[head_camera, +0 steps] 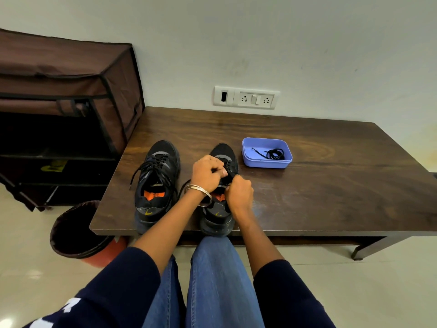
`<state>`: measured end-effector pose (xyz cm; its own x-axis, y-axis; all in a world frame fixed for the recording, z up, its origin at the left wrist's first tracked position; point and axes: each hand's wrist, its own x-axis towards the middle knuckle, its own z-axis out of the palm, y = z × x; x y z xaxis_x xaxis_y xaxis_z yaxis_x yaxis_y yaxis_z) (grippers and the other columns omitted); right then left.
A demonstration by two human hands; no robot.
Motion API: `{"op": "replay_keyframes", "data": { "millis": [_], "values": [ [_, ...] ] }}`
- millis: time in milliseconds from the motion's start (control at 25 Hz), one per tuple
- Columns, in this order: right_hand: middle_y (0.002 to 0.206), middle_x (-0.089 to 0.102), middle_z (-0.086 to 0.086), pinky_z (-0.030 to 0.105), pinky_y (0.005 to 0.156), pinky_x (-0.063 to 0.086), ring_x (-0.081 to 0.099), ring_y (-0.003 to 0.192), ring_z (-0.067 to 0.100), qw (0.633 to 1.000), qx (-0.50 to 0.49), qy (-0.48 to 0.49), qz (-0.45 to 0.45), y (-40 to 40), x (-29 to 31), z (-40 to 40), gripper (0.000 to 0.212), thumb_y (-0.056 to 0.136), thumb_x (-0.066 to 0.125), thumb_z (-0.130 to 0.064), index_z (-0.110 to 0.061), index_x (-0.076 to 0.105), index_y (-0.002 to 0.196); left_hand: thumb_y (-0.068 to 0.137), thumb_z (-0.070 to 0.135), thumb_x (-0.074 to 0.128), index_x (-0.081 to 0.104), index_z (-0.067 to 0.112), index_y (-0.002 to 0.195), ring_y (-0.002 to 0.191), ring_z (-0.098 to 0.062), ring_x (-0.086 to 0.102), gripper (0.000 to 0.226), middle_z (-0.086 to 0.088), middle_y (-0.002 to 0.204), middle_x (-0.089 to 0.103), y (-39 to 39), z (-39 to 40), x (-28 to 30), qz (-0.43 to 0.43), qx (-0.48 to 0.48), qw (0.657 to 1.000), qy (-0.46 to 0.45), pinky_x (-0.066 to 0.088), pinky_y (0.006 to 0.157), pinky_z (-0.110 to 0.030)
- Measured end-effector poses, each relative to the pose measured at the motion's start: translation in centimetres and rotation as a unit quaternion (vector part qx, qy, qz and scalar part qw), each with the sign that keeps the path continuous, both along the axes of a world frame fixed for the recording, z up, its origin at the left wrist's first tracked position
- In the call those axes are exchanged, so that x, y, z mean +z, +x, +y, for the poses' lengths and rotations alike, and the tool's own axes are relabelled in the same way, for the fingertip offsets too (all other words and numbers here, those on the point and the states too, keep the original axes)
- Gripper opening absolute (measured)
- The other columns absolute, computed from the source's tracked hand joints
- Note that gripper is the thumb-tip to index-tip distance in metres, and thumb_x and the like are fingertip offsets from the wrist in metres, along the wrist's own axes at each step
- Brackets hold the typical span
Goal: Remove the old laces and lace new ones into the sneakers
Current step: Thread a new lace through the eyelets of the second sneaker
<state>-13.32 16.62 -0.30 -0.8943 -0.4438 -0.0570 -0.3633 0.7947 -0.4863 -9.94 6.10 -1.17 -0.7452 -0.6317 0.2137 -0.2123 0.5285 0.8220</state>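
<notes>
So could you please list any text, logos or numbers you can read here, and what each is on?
None can be read.
Left sneaker insole: dark print, too blurred.
Both heels: yellow logo marks, no letters.
Sleeve: white lettering, cut off.
Yellow label in the rack: illegible.

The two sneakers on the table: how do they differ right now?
The left sneaker stands untouched, its loosened lace ends trailing; both hands, left hand and right hand, grip the lace on the right sneaker. Left shows fully; right is mostly covered. Both are black with orange insoles.
</notes>
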Motion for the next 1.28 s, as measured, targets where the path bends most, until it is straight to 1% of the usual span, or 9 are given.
{"op": "replay_keyframes", "data": {
  "millis": [80,280,360,440,520,640,920,1040,1280],
  "values": [
    [0.113,0.060,0.023,0.041,0.079,0.047,0.059,0.103,0.040,1.000,-0.001,0.004,0.004,0.0,0.0,0.0,0.022,0.096,0.047,-0.010,0.002,0.057,0.111,0.086,0.000,0.063,0.070,0.001,0.083,0.087,-0.016,0.065,0.009,-0.012,0.095,0.070,1.0,0.2,0.5,0.095,-0.015,0.975,0.200,0.051,0.093,-0.034],
    [0.111,0.061,0.023,0.040,0.076,0.047,0.060,0.101,0.040,1.000,-0.005,0.005,0.001,0.1,0.0,-0.2,0.019,0.095,0.047,-0.006,0.004,0.057,0.108,0.103,0.012,0.033,0.048,0.012,0.076,0.042,-0.013,0.038,0.031,-0.001,0.052,0.040,1.3,0.2,2.9,0.312,0.003,0.754,0.578,0.045,0.049,-0.028],
    [0.110,0.061,0.023,0.041,0.075,0.048,0.060,0.100,0.040,1.000,-0.004,0.002,0.000,0.1,-0.1,-0.2,0.018,0.095,0.047,-0.006,0.004,0.058,0.106,0.098,0.013,0.042,0.054,0.016,0.073,0.037,-0.008,0.031,0.028,0.003,0.047,0.039,0.7,0.5,3.4,0.242,0.038,0.840,0.485,0.030,0.039,-0.022],
    [0.108,0.062,0.022,0.041,0.075,0.048,0.060,0.098,0.039,1.000,-0.002,-0.001,-0.003,0.0,-0.1,-0.1,0.018,0.095,0.047,-0.008,0.003,0.058,0.105,0.087,0.018,0.061,0.066,0.017,0.074,0.051,-0.009,0.049,0.014,0.000,0.059,0.057,0.2,0.7,2.8,0.078,0.051,0.984,0.152,0.041,0.051,-0.027],
    [0.108,0.062,0.021,0.041,0.075,0.048,0.060,0.098,0.039,1.000,0.002,-0.005,-0.009,-0.1,-0.2,-0.1,0.019,0.096,0.046,-0.010,0.002,0.059,0.104,0.082,0.022,0.068,0.074,0.015,0.089,0.081,-0.020,0.059,0.011,-0.008,0.090,0.063,-0.2,0.7,1.9,-0.090,-0.006,0.987,-0.134,0.045,0.074,-0.031],
    [0.108,0.061,0.021,0.039,0.073,0.045,0.060,0.098,0.038,1.000,0.004,-0.006,-0.003,0.0,-0.2,-0.1,0.019,0.096,0.046,-0.011,0.002,0.058,0.104,0.087,0.018,0.062,0.069,0.011,0.110,0.104,-0.032,0.052,0.025,-0.012,0.113,0.050,-0.3,0.7,1.0,-0.207,-0.052,0.943,-0.256,0.045,0.084,-0.037],
    [0.111,0.060,0.021,0.040,0.075,0.047,0.059,0.101,0.038,1.000,0.000,0.000,-0.011,0.0,-0.1,-0.1,0.020,0.096,0.046,-0.011,0.001,0.057,0.107,0.082,0.009,0.067,0.076,0.003,0.084,0.089,-0.015,0.059,0.011,-0.005,0.090,0.065,-0.1,1.4,1.0,-0.087,0.042,0.993,0.063,0.040,0.074,-0.018],
    [0.112,0.060,0.022,0.040,0.077,0.047,0.059,0.102,0.038,1.000,0.010,0.007,-0.009,0.0,0.0,-0.1,0.020,0.096,0.048,-0.011,0.002,0.057,0.109,0.077,0.002,0.068,0.073,0.004,0.079,0.095,-0.028,0.063,0.006,-0.007,0.088,0.069,-0.4,1.1,0.6,-0.094,0.071,0.961,0.250,0.049,0.084,-0.029],
    [0.109,0.060,0.023,0.041,0.075,0.048,0.060,0.098,0.040,1.000,0.006,0.008,-0.004,-0.2,-0.3,-0.1,0.016,0.095,0.047,-0.006,0.003,0.057,0.103,0.095,0.001,0.039,0.050,0.009,0.066,0.053,-0.011,0.059,0.032,0.003,0.053,0.066,1.6,-0.2,0.6,0.114,0.142,0.845,0.503,0.039,0.048,-0.019]
  ]
}}
